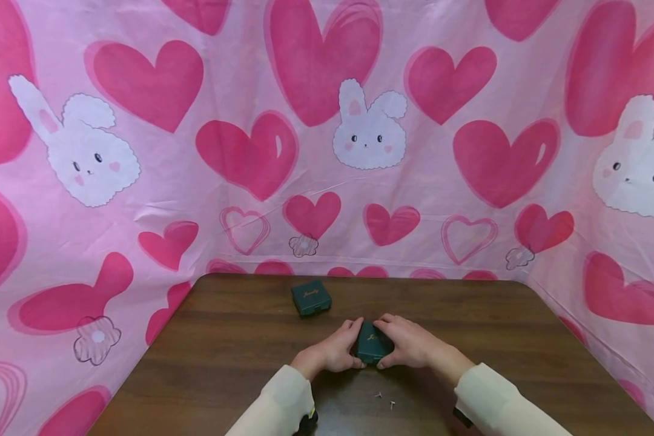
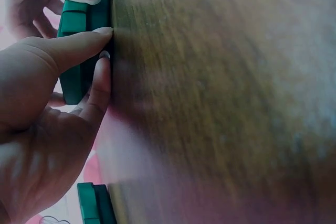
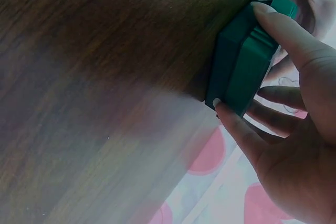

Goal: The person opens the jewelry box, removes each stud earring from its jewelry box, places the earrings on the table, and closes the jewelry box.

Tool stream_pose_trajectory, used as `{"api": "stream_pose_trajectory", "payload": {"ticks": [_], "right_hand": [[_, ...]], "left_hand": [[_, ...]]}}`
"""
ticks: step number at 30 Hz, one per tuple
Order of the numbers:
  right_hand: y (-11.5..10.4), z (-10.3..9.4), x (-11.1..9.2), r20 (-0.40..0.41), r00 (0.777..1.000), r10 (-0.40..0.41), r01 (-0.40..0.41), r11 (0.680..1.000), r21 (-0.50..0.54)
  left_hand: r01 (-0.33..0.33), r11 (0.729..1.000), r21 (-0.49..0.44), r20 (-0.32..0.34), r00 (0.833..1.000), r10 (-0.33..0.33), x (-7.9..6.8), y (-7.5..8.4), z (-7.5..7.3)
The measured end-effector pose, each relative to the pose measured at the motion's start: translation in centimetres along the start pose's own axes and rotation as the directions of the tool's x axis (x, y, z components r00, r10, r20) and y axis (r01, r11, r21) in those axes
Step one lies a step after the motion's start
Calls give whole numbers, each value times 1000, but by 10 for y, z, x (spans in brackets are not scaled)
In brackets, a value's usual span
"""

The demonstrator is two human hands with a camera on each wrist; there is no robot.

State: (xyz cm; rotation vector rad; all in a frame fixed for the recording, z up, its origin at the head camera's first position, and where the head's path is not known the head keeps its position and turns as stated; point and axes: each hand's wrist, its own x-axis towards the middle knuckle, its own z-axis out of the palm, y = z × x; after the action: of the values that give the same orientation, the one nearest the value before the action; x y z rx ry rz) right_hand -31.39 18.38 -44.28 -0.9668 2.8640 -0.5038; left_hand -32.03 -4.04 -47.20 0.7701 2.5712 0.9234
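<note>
The step in hand looks to be squaring up or steadying the dark green box on the desk; its lid is down, with gold lettering partly showing on top. It sits about midway between the left and right edges of the desk, with its base on the wood. The left hand has its fingers clamped on the box's left side, thumb at the near face; the right hand mirrors it on the right side, so the 2 thumbs come near each other at the front. In my judgement, the next move calls for a light, even grip: if the lid is to be raised, 1 hand should hold the base down while the other works at the front. The other box, also green with its lid down, lies towards the far edge, left of the held box and apart from it, out of the hands' way. Nearer the person, between the 2 forearms, lie 2 tiny pale pieces, too small to identify surely; they could be swept aside by a sleeve or by the box if drawn that way. Past the far edge hangs a pink backdrop with hearts and rabbits, well apart from the work.
</note>
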Motion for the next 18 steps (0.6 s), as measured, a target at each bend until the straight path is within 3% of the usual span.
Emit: {"api": "stream_pose_trajectory", "payload": {"ticks": [10, 16, 18], "right_hand": [[0, 0, -2, -42, 999, -28, 26, 999, -48], [3, -4, -3, -26, 1000, -8, 9, 999, 47], [4, -4, -3, -19, 1000, -5, 6, 998, 64]], "left_hand": [[13, 1000, 13, -4, 1000, -13, 3, 0, -1], [-11, 999, 43, -15, 1000, 12, 3, 0, 0], [-31, 998, 53, -17, 999, 32, 13, -14, 6]]}}
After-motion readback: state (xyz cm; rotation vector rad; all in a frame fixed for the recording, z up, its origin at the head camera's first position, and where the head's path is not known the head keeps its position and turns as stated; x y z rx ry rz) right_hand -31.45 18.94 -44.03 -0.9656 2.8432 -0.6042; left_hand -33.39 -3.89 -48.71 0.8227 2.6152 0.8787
